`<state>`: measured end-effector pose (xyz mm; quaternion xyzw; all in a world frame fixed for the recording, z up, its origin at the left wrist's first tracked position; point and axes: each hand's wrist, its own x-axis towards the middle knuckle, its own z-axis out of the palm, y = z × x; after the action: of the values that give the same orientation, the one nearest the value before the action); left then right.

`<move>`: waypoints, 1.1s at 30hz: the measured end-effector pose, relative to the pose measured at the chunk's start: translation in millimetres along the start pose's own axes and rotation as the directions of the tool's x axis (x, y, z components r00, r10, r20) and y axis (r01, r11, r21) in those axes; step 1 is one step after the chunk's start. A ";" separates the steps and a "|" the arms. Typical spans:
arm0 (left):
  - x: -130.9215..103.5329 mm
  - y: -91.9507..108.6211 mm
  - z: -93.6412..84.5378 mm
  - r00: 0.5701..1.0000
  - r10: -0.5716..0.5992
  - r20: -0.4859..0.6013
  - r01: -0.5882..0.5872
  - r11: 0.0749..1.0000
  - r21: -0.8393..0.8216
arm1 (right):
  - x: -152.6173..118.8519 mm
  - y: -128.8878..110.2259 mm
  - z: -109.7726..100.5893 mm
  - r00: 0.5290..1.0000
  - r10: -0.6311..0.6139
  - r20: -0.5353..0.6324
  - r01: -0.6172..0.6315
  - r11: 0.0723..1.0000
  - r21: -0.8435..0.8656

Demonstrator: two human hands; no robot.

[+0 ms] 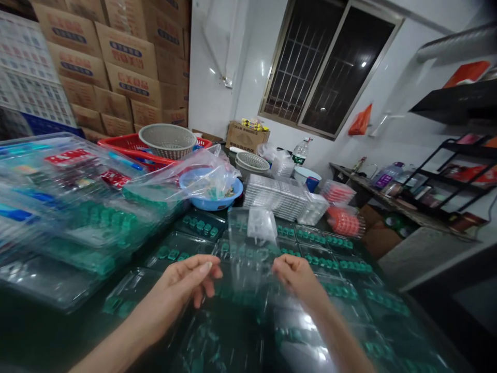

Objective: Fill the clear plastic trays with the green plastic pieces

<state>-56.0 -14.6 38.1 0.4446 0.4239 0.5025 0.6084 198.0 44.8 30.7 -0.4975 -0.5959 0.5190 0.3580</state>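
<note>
My left hand (194,277) hangs over the table with its fingers loosely bent and apart, holding nothing. Across from it, my right hand (295,277) is closed, its fingertips at the right edge of a clear plastic tray (237,233). Motion smears this tray, and a whitish patch shows at its top. Below and around both hands lie rows of clear trays (337,287) with green-looking moulded hollows. One clear tray (130,285) lies flat near my left forearm.
Stacked clear packaging (58,228) fills the left side. Behind the trays stand a blue basin (212,201) with a plastic bag, a stack of clear containers (275,197), a grey colander (166,139) and red-filled packs (345,220). Cardboard boxes (132,83) rise at the back left.
</note>
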 end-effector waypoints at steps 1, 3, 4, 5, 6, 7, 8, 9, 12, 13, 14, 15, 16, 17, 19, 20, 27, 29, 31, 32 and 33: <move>0.6 -2.4 -3.9 1.000 -0.017 -0.015 0.017 1.000 0.001 | 9.8 3.2 -6.8 0.999 0.040 -0.018 -0.039 0.998 0.043; 2.0 -7.9 -11.2 0.998 -0.044 -0.041 0.045 0.999 0.012 | 32.5 9.2 -20.0 0.993 0.118 -0.023 -0.116 0.989 0.094; 2.8 -10.5 -14.1 0.997 -0.052 -0.048 0.053 0.998 0.018 | 44.8 11.8 -25.7 0.989 0.149 -0.024 -0.146 0.984 0.099; 3.7 -12.8 -16.3 0.997 -0.056 -0.051 0.057 0.998 0.023 | 57.5 14.2 -30.5 0.985 0.171 -0.028 -0.167 0.981 0.093; 4.4 -14.7 -18.0 0.997 -0.055 -0.052 0.057 0.998 0.025 | 69.9 16.6 -34.2 0.982 0.187 -0.039 -0.183 0.980 0.079; 5.0 -16.1 -19.2 0.997 -0.056 -0.050 0.058 0.998 0.024 | 82.0 18.9 -36.9 0.978 0.200 -0.055 -0.196 0.979 0.062; 5.3 -17.2 -20.1 0.997 -0.057 -0.049 0.059 0.998 0.021 | 93.1 21.1 -38.7 0.974 0.215 -0.074 -0.212 0.976 0.043; 5.4 -18.1 -20.7 0.997 -0.062 -0.049 0.063 0.998 0.018 | 103.2 23.3 -39.7 0.968 0.232 -0.094 -0.231 0.973 0.022; 4.1 -20.5 -22.9 0.995 -0.084 -0.052 0.085 0.996 0.016 | 124.9 29.3 -40.5 0.945 0.285 -0.160 -0.295 0.955 -0.041; 3.5 -21.3 -23.9 0.994 -0.092 -0.055 0.093 0.995 0.018 | 129.3 30.9 -40.5 0.937 0.299 -0.181 -0.314 0.947 -0.061; 2.8 -22.2 -25.0 0.993 -0.099 -0.059 0.100 0.995 0.021 | 132.5 32.3 -40.6 0.929 0.310 -0.201 -0.331 0.940 -0.080; 2.3 -23.1 -26.1 0.992 -0.104 -0.064 0.106 0.994 0.024 | 134.7 33.4 -40.7 0.922 0.317 -0.220 -0.345 0.934 -0.097; 2.0 -23.9 -27.0 0.992 -0.108 -0.068 0.110 0.994 0.027 | 136.2 34.3 -41.0 0.917 0.321 -0.238 -0.355 0.928 -0.114; 1.9 -24.6 -27.6 0.991 -0.112 -0.069 0.114 0.993 0.029 | 137.3 34.9 -41.3 0.912 0.322 -0.253 -0.362 0.923 -0.129; 2.5 -25.6 -27.4 0.991 -0.119 -0.061 0.121 0.992 0.032 | 138.9 35.3 -42.1 0.907 0.316 -0.279 -0.368 0.916 -0.158; 3.0 -25.8 -26.6 0.991 -0.119 -0.055 0.121 0.992 0.032 | 139.9 35.2 -42.6 0.905 0.310 -0.290 -0.368 0.914 -0.171; 5.0 -26.0 -20.6 0.993 -0.113 -0.029 0.114 0.993 0.041 | 149.7 34.2 -45.6 0.898 0.288 -0.333 -0.372 0.900 -0.225; 4.7 -26.2 -21.4 0.992 -0.118 -0.033 0.119 0.992 0.042 | 149.7 35.2 -44.2 0.893 0.286 -0.347 -0.376 0.898 -0.229; 4.9 -26.4 -22.7 0.992 -0.120 -0.034 0.121 0.991 0.052 | 147.7 36.7 -41.4 0.889 0.277 -0.365 -0.375 0.897 -0.233; 5.5 -26.4 -23.1 0.992 -0.118 -0.032 0.120 0.991 0.058 | 146.3 37.4 -39.7 0.888 0.269 -0.373 -0.371 0.898 -0.235; 6.5 -26.2 -23.3 0.993 -0.117 -0.030 0.119 0.991 0.066 | 145.0 37.9 -38.2 0.887 0.258 -0.382 -0.365 0.900 -0.239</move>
<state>-71.5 -8.1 6.6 0.4325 0.4739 0.4568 0.6162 206.3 193.3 -11.5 -0.7188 -0.5086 0.3781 0.2859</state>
